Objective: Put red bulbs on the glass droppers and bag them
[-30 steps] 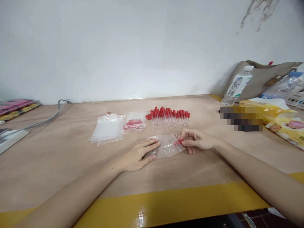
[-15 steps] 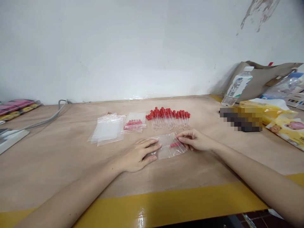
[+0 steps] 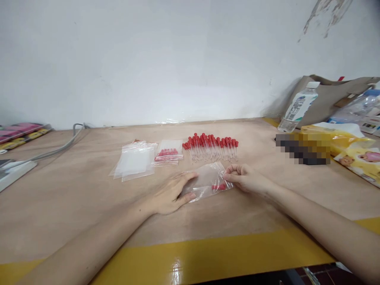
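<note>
A clear zip bag [image 3: 204, 180] lies in front of me with a few red-bulbed droppers [image 3: 219, 187] inside, near its right end. My right hand [image 3: 245, 179] pinches the bag's right edge by the zip strip between thumb and fingers. At the bag's left end rests my left hand [image 3: 172, 192], thumb and forefinger spread apart against the plastic; its other fingers are partly hidden. Just behind the bag is a row of loose droppers [image 3: 212, 146] with red bulbs and clear stems. To their left sits a small stack of filled bags [image 3: 169, 152], with several red bulbs showing.
Flat unfilled zip bags [image 3: 135, 160] lie fanned out at the left. A grey cable [image 3: 63, 147] runs along the far left. On the right stand a water bottle [image 3: 298, 107], a grey bag [image 3: 326, 95] and yellow packets [image 3: 335, 136]. Yellow tape [image 3: 208, 257] lines the table's front edge.
The zip bag has tilted and shifted slightly, and the droppers inside lie a little lower. My left fingers have moved from flat on the bag to its left end. My right hand keeps its pinch.
</note>
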Available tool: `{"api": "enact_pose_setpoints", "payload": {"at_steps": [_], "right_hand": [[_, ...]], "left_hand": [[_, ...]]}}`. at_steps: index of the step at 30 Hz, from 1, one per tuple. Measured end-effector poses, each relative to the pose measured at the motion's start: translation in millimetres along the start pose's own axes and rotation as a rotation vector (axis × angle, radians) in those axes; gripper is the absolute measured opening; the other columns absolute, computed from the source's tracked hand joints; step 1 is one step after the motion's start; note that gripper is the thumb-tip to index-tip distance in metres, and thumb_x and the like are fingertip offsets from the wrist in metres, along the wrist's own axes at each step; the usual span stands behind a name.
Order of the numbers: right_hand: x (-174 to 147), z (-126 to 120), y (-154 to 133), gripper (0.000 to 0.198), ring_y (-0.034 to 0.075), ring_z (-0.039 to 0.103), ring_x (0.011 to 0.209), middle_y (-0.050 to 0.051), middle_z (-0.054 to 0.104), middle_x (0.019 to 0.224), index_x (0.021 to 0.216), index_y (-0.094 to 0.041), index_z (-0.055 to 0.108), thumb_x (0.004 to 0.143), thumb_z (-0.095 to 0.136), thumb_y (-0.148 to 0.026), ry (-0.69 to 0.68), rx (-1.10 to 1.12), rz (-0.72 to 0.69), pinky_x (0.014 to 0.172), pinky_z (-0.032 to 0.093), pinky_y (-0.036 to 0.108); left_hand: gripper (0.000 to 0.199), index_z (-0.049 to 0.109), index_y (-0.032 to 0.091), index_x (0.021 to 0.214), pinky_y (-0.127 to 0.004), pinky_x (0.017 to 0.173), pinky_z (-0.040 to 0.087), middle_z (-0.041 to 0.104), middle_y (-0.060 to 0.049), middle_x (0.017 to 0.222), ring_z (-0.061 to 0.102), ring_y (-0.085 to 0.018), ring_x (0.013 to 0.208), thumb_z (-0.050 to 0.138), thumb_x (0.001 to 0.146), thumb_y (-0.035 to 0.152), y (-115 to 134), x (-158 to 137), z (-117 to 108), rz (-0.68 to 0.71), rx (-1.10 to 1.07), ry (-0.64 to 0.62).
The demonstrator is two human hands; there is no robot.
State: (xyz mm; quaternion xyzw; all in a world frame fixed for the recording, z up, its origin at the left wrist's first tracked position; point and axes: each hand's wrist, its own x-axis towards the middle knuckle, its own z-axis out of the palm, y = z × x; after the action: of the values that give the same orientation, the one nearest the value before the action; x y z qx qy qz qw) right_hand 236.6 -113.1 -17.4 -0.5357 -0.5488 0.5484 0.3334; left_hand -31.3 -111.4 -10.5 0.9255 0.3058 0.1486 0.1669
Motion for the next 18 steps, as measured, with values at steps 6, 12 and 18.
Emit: {"api": "enact_pose_setpoints", "payload": {"at_steps": [6, 12, 18], "right_hand": [[0.7, -1.7, 2.9, 0.036, 0.002, 0.026, 0.028, -0.007, 0.054, 0.051, 0.077, -0.020, 0.042, 0.066, 0.065, -0.046, -0.049, 0.006, -0.058, 0.030, 0.011, 0.019], [-0.3, -3.1, -0.1, 0.037, 0.002, 0.030, 0.030, -0.008, 0.053, 0.052, 0.083, -0.019, 0.043, 0.064, 0.068, -0.041, -0.066, -0.035, -0.058, 0.030, 0.017, 0.017], [1.8, -4.1, 2.0, 0.036, 0.002, 0.034, 0.030, -0.006, 0.057, 0.059, 0.086, -0.019, 0.044, 0.065, 0.067, -0.036, -0.052, -0.059, -0.064, 0.029, 0.020, 0.017]], "left_hand": [[0.022, 0.043, 0.020, 0.102, -0.041, 0.095, 0.038, 0.043, -0.011, 0.133, 0.044, -0.023, 0.118, 0.045, 0.087, 0.037, 0.6, 1.3, 0.2, 0.014, -0.068, 0.008], [0.018, 0.044, 0.019, 0.088, -0.039, 0.092, 0.039, 0.046, -0.011, 0.131, 0.045, -0.023, 0.116, 0.049, 0.085, 0.036, 1.2, 2.0, -1.4, 0.003, -0.086, 0.013], [0.020, 0.046, 0.018, 0.075, -0.036, 0.089, 0.041, 0.049, -0.013, 0.128, 0.041, -0.025, 0.122, 0.048, 0.086, 0.035, 0.2, 0.9, -4.4, 0.064, -0.112, 0.007]]}}
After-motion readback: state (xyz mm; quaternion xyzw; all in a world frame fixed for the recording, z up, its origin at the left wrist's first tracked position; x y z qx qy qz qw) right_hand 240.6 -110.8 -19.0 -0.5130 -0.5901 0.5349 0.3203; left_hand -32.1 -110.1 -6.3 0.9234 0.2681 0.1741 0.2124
